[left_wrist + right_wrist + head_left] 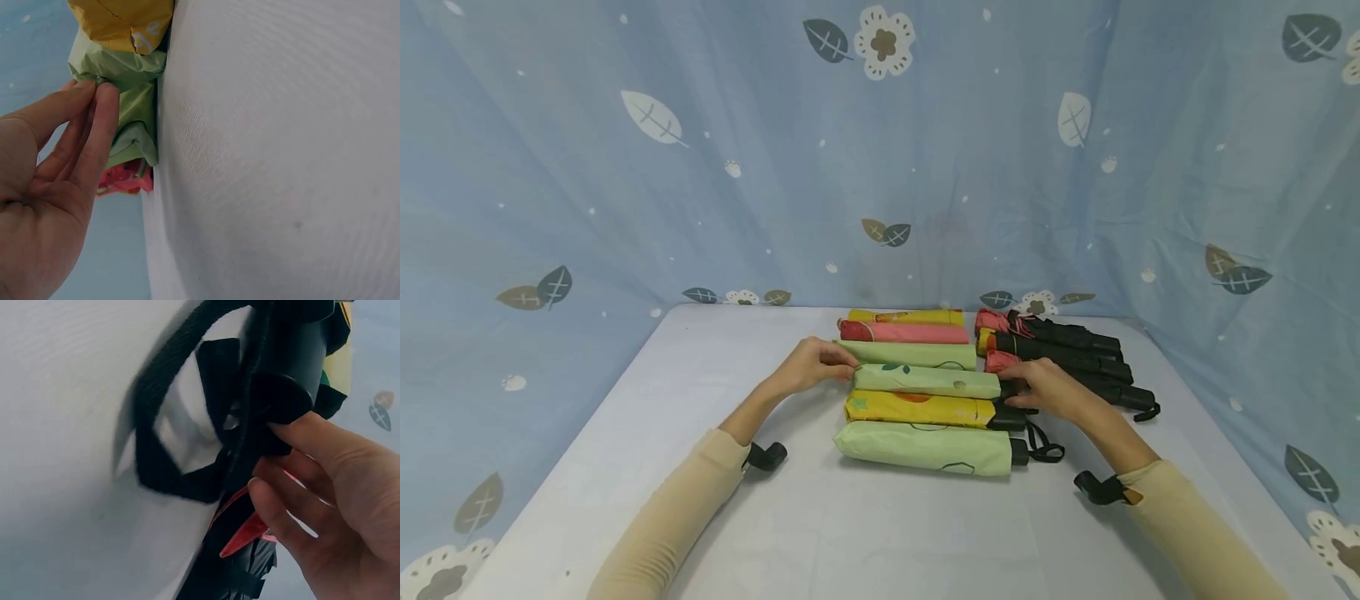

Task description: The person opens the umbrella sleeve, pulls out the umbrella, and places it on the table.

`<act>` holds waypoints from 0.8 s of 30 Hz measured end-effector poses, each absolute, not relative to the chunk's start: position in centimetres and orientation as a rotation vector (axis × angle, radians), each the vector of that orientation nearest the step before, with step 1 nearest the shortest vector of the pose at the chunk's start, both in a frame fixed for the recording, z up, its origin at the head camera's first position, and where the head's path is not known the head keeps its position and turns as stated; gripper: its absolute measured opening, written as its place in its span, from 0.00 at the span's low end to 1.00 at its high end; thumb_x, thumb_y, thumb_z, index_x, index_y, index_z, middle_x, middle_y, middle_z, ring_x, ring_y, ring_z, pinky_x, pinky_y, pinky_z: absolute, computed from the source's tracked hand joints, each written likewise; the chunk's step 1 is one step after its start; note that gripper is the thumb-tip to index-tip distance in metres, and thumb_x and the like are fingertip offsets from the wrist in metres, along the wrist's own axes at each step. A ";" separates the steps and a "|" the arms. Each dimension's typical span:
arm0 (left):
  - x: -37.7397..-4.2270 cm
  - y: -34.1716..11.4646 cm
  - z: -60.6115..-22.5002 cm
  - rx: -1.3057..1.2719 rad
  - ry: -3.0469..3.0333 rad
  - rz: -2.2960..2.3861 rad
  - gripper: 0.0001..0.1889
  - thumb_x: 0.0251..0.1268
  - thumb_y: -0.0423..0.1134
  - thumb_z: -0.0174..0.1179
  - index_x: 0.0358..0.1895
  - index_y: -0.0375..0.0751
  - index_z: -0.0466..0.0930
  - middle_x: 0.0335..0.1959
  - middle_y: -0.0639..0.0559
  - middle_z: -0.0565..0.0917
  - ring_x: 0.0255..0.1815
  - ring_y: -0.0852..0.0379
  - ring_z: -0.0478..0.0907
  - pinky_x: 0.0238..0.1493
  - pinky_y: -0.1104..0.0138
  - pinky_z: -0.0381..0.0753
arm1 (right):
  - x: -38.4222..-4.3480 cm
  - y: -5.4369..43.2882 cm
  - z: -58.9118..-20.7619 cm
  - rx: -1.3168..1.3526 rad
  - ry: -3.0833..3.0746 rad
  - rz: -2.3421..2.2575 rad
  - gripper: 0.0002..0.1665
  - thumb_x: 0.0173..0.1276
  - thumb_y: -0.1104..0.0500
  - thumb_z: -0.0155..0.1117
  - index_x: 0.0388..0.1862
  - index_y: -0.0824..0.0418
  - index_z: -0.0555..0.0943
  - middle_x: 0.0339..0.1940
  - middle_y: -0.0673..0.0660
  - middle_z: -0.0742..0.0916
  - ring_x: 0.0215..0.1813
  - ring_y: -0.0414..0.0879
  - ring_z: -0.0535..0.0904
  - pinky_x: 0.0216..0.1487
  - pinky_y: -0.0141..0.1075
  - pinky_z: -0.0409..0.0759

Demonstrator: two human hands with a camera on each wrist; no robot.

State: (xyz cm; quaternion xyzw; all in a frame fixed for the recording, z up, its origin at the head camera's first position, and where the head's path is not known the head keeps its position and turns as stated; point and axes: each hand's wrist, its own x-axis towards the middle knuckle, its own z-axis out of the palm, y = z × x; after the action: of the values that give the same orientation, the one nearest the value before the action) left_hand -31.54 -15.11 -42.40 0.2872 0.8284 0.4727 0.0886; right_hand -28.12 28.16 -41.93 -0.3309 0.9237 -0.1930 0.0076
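A folded light green umbrella with leaf prints lies crosswise in a column of folded umbrellas. At its left end my left hand pinches the gathered fabric tip between thumb and fingertips, as the left wrist view shows close up. My right hand holds its black handle end, thumb and fingers at the base. Directly in front lies a yellow umbrella, then another light green umbrella nearest me. Its black wrist strap loops out to the right. Behind the held one is a plain green umbrella.
Farther back lie a pink umbrella and a yellow umbrella. To the right, three black-sleeved umbrellas with red or yellow ends lie side by side, close to my right hand. A blue patterned curtain borders the white table.
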 end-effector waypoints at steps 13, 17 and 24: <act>-32.3 -15.9 -43.4 0.842 2.452 1.469 0.09 0.68 0.30 0.61 0.46 0.32 0.86 0.41 0.36 0.88 0.40 0.43 0.88 0.45 0.53 0.87 | -28.4 28.7 -41.3 -1.011 2.866 -0.788 0.26 0.61 0.58 0.73 0.58 0.64 0.81 0.39 0.54 0.81 0.26 0.34 0.70 0.26 0.28 0.70; -32.5 -16.1 -43.7 0.851 2.449 1.473 0.08 0.67 0.32 0.62 0.45 0.35 0.87 0.41 0.39 0.89 0.39 0.47 0.88 0.43 0.58 0.88 | -28.3 28.8 -41.3 -0.980 2.815 -0.845 0.26 0.63 0.58 0.71 0.59 0.64 0.80 0.32 0.51 0.81 0.25 0.34 0.70 0.25 0.28 0.71; -32.3 -16.1 -43.9 0.856 2.446 1.500 0.07 0.67 0.33 0.62 0.43 0.38 0.87 0.39 0.43 0.89 0.37 0.52 0.88 0.42 0.56 0.88 | -28.2 28.9 -41.9 -0.907 2.780 -0.991 0.30 0.62 0.56 0.73 0.63 0.61 0.78 0.17 0.46 0.68 0.18 0.33 0.61 0.19 0.28 0.63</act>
State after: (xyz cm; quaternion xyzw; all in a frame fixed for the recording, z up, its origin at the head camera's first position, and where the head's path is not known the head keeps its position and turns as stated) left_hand -32.34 -16.08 -43.87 0.2851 0.8148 0.4994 0.0736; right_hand -28.24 28.90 -41.87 -0.2938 0.9001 -0.3208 0.0267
